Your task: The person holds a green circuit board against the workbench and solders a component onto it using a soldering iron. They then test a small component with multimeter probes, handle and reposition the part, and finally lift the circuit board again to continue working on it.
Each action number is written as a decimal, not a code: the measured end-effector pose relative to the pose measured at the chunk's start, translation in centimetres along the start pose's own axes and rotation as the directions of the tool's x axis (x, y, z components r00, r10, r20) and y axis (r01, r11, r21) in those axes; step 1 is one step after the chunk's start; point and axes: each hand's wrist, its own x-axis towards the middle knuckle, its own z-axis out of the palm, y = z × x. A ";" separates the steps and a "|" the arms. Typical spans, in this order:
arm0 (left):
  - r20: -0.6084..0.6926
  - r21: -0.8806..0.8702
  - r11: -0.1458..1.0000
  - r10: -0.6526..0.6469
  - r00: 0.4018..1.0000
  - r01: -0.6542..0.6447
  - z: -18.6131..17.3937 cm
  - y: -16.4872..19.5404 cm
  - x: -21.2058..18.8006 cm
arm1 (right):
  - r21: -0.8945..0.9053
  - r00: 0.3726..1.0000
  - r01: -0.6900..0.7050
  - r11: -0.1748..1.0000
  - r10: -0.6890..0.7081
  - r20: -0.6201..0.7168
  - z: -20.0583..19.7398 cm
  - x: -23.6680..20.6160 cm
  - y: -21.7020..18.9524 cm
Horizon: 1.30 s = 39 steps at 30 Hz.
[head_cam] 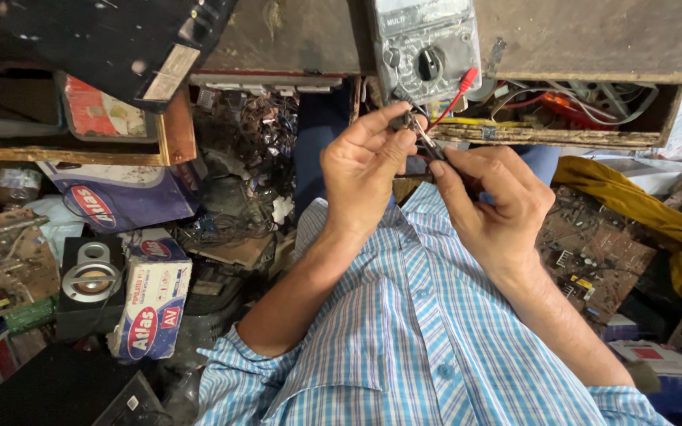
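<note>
Cluttered repair worktop (578, 47), multimeter (424, 47) above both hands. Left hand (361, 170) pinching small component (401, 121); right hand (499, 205) pinching probe (429, 146). Best steadied, tip firmly on contact.

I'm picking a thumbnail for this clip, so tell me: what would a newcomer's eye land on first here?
First, the two hands meeting at the centre: the left hand and right hand pinch a small dark part and a thin probe between the fingertips. Just above them a grey meter sits on the bench edge with a red lead plugged in. Around them lie clutter: a speaker and boxes at left, a yellow cloth at right.
</note>
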 end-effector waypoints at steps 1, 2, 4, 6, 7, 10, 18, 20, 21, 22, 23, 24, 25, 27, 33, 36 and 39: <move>0.004 -0.013 1.000 -0.002 1.000 0.002 0.0 -0.1 -0.1 | -0.002 1.000 0.007 1.000 -0.007 0.003 0.1 0.1 0.1; 0.006 -0.026 1.000 -0.005 1.000 0.005 0.1 -0.1 -0.1 | -0.003 1.000 0.014 1.000 -0.014 0.007 0.1 0.1 0.1; 0.008 -0.039 0.999 0.010 1.000 -0.009 0.3 -0.3 -0.1 | -0.011 1.000 0.014 1.000 -0.014 0.011 0.2 0.2 0.3; 0.008 -0.045 0.999 0.013 1.000 -0.013 0.3 -0.4 -0.1 | -0.020 1.000 -0.001 1.000 0.001 0.013 0.3 0.2 0.4; 0.008 -0.045 0.999 0.007 1.000 -0.007 0.3 -0.4 -0.2 | -0.013 1.000 0.006 1.000 -0.006 0.006 0.3 0.2 0.4; 0.010 -0.077 0.997 -0.022 1.000 0.023 0.5 -0.4 -0.2 | 0.003 1.000 0.014 1.000 -0.014 -0.011 0.3 0.1 0.5; 0.008 -0.075 0.997 -0.014 1.000 0.015 0.8 0.4 0.3 | -0.019 0.997 0.010 1.000 -0.011 -0.076 -0.4 0.4 0.2; 0.005 -0.043 0.999 0.006 1.000 -0.005 0.8 0.6 0.3 | -0.014 0.997 0.038 0.999 -0.039 -0.068 -0.5 0.4 0.0; 0.008 -0.046 0.999 0.000 1.000 0.000 0.8 0.6 0.2 | -0.012 0.997 0.051 0.999 -0.051 -0.063 -0.4 0.3 -0.1; 0.011 -0.048 0.999 -0.005 1.000 0.005 0.8 0.7 0.2 | -0.014 0.997 0.052 0.999 -0.052 -0.053 -0.4 0.3 -0.1; 0.015 -0.049 0.999 -0.009 1.000 0.009 0.8 0.7 0.1 | -0.016 0.998 0.054 0.998 -0.055 -0.044 -0.3 0.4 -0.2; 0.017 -0.041 0.999 -0.010 1.000 0.011 0.8 0.7 0.1 | -0.019 0.998 0.056 0.998 -0.057 -0.035 -0.2 0.4 -0.1; 0.019 -0.033 0.999 -0.014 1.000 0.014 0.8 0.7 -0.1 | -0.018 0.998 0.053 0.998 -0.054 -0.034 -0.1 0.5 -0.1; 0.020 -0.044 0.999 -0.020 1.000 0.021 0.8 0.6 -0.3 | -0.018 0.998 0.049 0.999 -0.050 -0.030 0.0 0.5 0.0; 0.036 -0.080 0.996 -0.030 0.999 0.033 0.6 0.5 -0.4 | -0.014 0.996 0.082 0.997 -0.082 -0.031 0.1 0.1 0.4; 0.051 -0.122 0.992 -0.035 0.998 0.041 0.6 0.5 -0.5 | -0.004 0.997 0.062 0.998 -0.062 -0.042 0.0 0.1 0.7; 0.065 -0.185 0.981 -0.040 0.997 0.052 0.5 0.6 -0.4 | -0.068 0.995 0.011 0.998 -0.017 -0.099 -0.5 0.7 1.2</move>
